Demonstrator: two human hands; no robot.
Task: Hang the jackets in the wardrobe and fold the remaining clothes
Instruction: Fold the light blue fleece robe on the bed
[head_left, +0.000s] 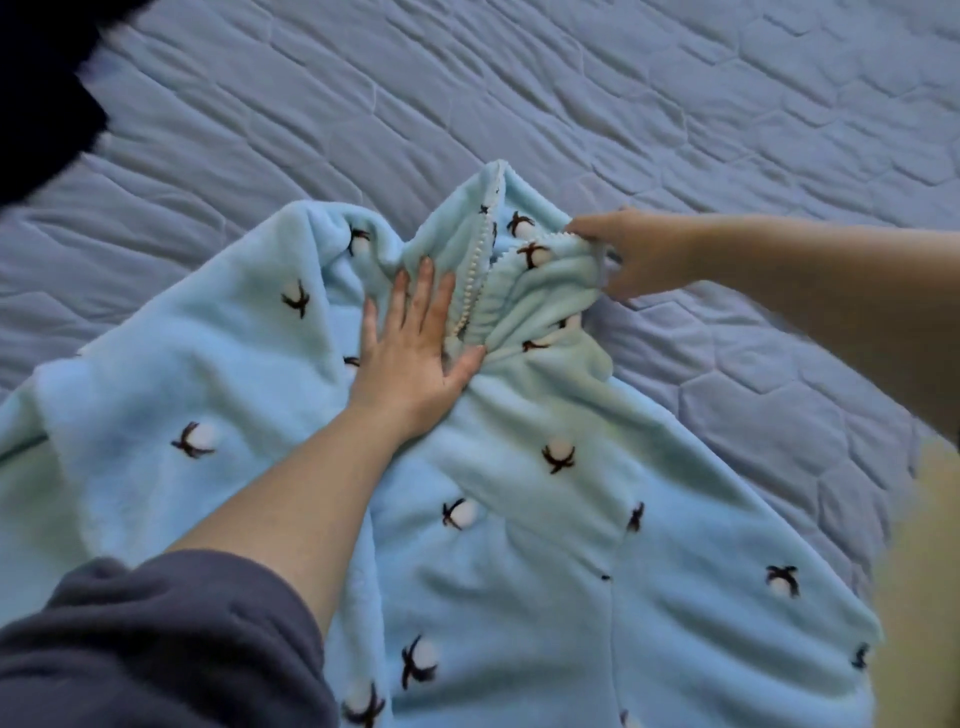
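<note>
Left hand (415, 353) is pressing flat, outspread, on the pale blue fleece garment (249, 364) lying across the quilted bed (623, 104); right hand (639, 254) is gripping its bunched far edge. Dark cloth (41, 93) is lying beyond the garment's far-left side.

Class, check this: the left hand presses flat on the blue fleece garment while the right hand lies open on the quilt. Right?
No. In the head view the right hand grips a bunched edge of the fleece garment, not lying open on the quilt. The left hand does press flat on it.
</note>
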